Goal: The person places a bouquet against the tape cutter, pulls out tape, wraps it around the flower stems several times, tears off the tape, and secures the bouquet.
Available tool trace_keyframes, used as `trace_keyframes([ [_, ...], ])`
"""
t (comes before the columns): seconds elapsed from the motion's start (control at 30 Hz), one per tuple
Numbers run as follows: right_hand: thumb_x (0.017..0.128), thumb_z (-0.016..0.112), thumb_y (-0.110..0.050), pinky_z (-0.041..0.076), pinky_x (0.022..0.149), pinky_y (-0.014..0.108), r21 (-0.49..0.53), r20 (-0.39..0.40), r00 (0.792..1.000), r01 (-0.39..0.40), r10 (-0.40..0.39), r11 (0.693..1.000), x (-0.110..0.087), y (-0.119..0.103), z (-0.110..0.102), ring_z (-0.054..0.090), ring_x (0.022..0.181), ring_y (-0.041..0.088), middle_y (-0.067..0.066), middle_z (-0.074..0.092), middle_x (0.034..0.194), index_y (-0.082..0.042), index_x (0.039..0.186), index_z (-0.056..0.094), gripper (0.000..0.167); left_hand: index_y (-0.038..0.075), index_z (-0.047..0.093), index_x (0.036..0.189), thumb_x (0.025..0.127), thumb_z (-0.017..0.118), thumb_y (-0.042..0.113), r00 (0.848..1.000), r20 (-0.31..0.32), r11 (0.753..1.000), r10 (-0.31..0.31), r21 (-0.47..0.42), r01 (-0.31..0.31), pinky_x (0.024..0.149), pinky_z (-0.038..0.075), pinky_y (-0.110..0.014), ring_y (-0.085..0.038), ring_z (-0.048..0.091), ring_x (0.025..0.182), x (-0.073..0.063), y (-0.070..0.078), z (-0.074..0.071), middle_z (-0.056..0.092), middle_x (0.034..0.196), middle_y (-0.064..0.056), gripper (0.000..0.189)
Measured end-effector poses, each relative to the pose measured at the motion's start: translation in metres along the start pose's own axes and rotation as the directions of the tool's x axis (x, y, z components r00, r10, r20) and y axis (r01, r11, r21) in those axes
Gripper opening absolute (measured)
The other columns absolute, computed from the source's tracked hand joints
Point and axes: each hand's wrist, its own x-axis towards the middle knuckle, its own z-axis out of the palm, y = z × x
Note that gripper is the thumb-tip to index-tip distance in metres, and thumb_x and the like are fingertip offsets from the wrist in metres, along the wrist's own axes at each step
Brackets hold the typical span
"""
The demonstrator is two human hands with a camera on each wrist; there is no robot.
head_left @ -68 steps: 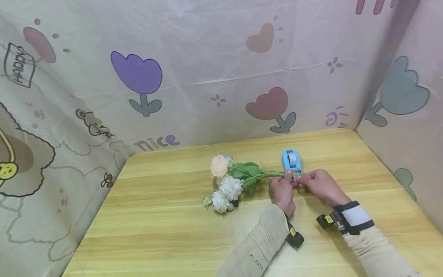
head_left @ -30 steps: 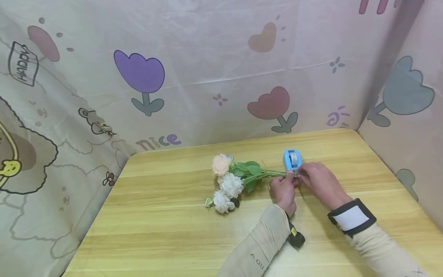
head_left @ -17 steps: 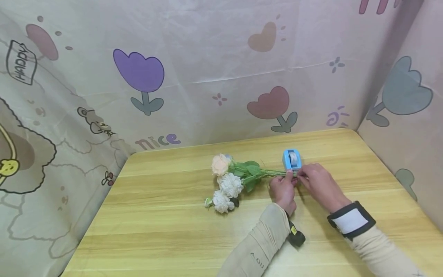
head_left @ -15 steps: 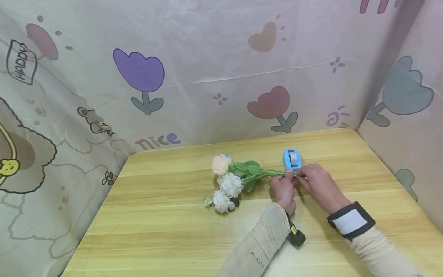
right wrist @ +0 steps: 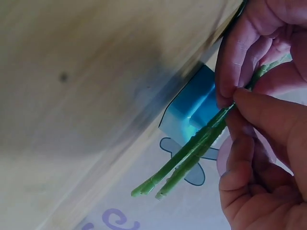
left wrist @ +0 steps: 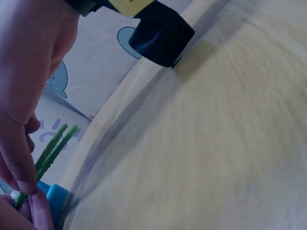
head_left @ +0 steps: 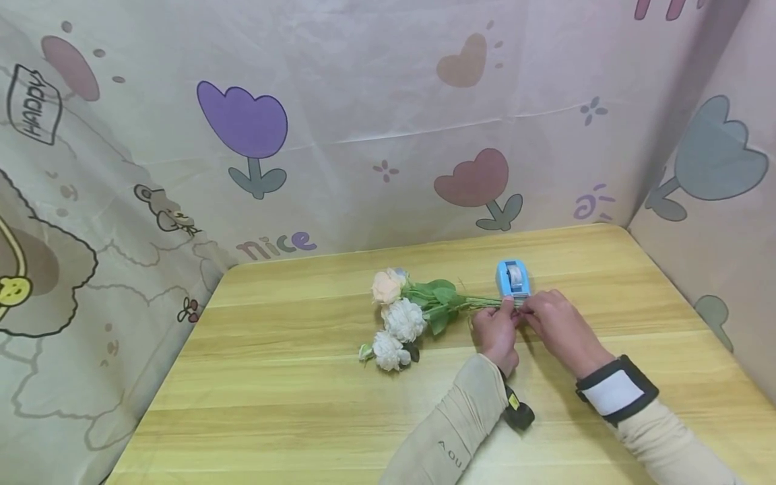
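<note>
A bunch of flowers (head_left: 404, 320), with one peach rose, white blooms and green leaves, lies with its heads to the left. My left hand (head_left: 497, 337) grips the stems near their right end, thumb on top. Close beside it, my right hand (head_left: 560, 330) pinches the stems between thumb and fingertips. In the right wrist view the green stems (right wrist: 192, 148) stick out past both hands, their cut ends bare. Right behind the hands stands a blue tape dispenser (head_left: 512, 277) with a roll in it. Fingers hide the pinched stretch of stem.
Everything rests on a wood-grain table (head_left: 273, 377). A patterned cloth (head_left: 339, 135) hangs behind the table and along both sides. Each wrist wears a band; a black camera (head_left: 518, 414) juts from the left one.
My right hand has turned over and come nearer the left hand, from beside the stem ends onto the stems; its wrist camera is now hidden. The left hand and flowers have stayed put.
</note>
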Motion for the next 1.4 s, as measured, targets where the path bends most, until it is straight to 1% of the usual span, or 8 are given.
trace_keyframes([
  [0.27, 0.089, 0.076, 0.001, 0.059, 0.074, 0.049, -0.005, 0.047, 0.999, 0.023, -0.023, 1.0, -0.002, -0.002, -0.005, 0.065, 0.082, 0.032, 0.013, 0.074, 0.088, 0.001, 0.096, 0.076, 0.007, 0.002, 0.07, 0.092, 0.094, 0.075, 0.013, 1.0, -0.005, 1.0, 0.006, 0.019, -0.005, 0.071, 0.06, -0.034, -0.018, 0.072, 0.075, 0.002, -0.002, -0.001, 0.074, 0.08, -0.008, 0.013],
  [0.4, 0.093, 0.073, -0.005, 0.057, 0.065, 0.043, 0.006, 0.099, 0.995, -0.029, 0.028, 1.0, -0.001, -0.003, -0.008, 0.064, 0.073, 0.024, 0.014, 0.075, 0.087, 0.001, 0.098, 0.077, 0.01, 0.001, 0.069, 0.091, 0.094, 0.075, 0.012, 1.0, -0.014, 1.0, 0.006, 0.016, -0.006, 0.07, 0.061, -0.033, -0.019, 0.072, 0.075, 0.002, -0.002, 0.0, 0.074, 0.08, -0.008, 0.013],
  [0.5, 0.095, 0.072, -0.009, 0.049, 0.054, 0.033, 0.01, 0.126, 0.989, -0.083, 0.081, 0.996, 0.001, -0.003, -0.01, 0.058, 0.064, 0.016, 0.016, 0.076, 0.088, 0.001, 0.101, 0.078, 0.013, 0.001, 0.069, 0.09, 0.094, 0.076, 0.012, 1.0, -0.018, 1.0, 0.009, 0.026, -0.008, 0.071, 0.06, -0.033, -0.019, 0.072, 0.075, 0.002, -0.002, 0.0, 0.074, 0.08, -0.008, 0.013],
  [0.6, 0.095, 0.073, -0.012, 0.043, 0.05, 0.028, 0.004, 0.124, 0.986, -0.113, 0.112, 0.994, 0.003, -0.003, -0.01, 0.053, 0.06, 0.012, 0.015, 0.076, 0.087, -0.001, 0.1, 0.079, 0.013, 0.003, 0.07, 0.089, 0.093, 0.076, 0.014, 1.0, -0.021, 0.998, 0.009, 0.06, -0.008, 0.07, 0.059, -0.033, -0.018, 0.07, 0.075, 0.001, 0.0, -0.001, 0.073, 0.08, -0.007, 0.014],
  [0.9, 0.092, 0.077, -0.014, 0.047, 0.049, 0.03, -0.038, 0.106, 0.988, -0.111, 0.115, 0.993, 0.007, -0.003, -0.01, 0.055, 0.056, 0.011, 0.01, 0.075, 0.079, -0.003, 0.094, 0.078, 0.01, 0.006, 0.068, 0.086, 0.093, 0.077, 0.017, 1.0, -0.021, 0.994, -0.006, 0.107, 0.008, 0.064, 0.051, -0.028, -0.017, 0.063, 0.073, 0.0, 0.001, -0.003, 0.069, 0.081, -0.005, 0.016],
  [1.07, 0.091, 0.079, -0.013, 0.049, 0.054, 0.034, -0.026, 0.121, 0.981, -0.147, 0.149, 0.989, 0.009, -0.001, -0.01, 0.058, 0.06, 0.013, 0.007, 0.075, 0.08, -0.006, 0.093, 0.077, 0.008, 0.006, 0.068, 0.089, 0.093, 0.077, 0.016, 1.0, -0.015, 0.995, -0.011, 0.102, 0.013, 0.068, 0.055, -0.031, -0.017, 0.068, 0.075, 0.0, 0.002, -0.002, 0.071, 0.081, -0.004, 0.014],
  [1.2, 0.089, 0.081, -0.011, 0.051, 0.054, 0.037, -0.029, 0.109, 0.986, -0.123, 0.126, 0.992, 0.011, 0.001, -0.009, 0.061, 0.06, 0.016, 0.007, 0.075, 0.079, -0.006, 0.092, 0.076, 0.008, 0.005, 0.069, 0.089, 0.094, 0.076, 0.015, 1.0, -0.015, 0.995, -0.006, 0.098, 0.007, 0.072, 0.058, -0.034, -0.017, 0.069, 0.075, 0.0, 0.002, -0.002, 0.072, 0.081, -0.005, 0.013],
  [1.4, 0.084, 0.084, -0.01, 0.052, 0.051, 0.039, -0.074, 0.057, 0.997, -0.045, 0.049, 0.996, 0.011, 0.003, -0.007, 0.064, 0.063, 0.022, 0.008, 0.074, 0.079, -0.007, 0.091, 0.072, 0.014, 0.007, 0.069, 0.084, 0.093, 0.077, 0.017, 1.0, -0.022, 0.993, -0.004, 0.116, 0.006, 0.068, 0.055, -0.031, -0.017, 0.065, 0.073, 0.0, 0.003, -0.002, 0.07, 0.08, -0.004, 0.016],
])
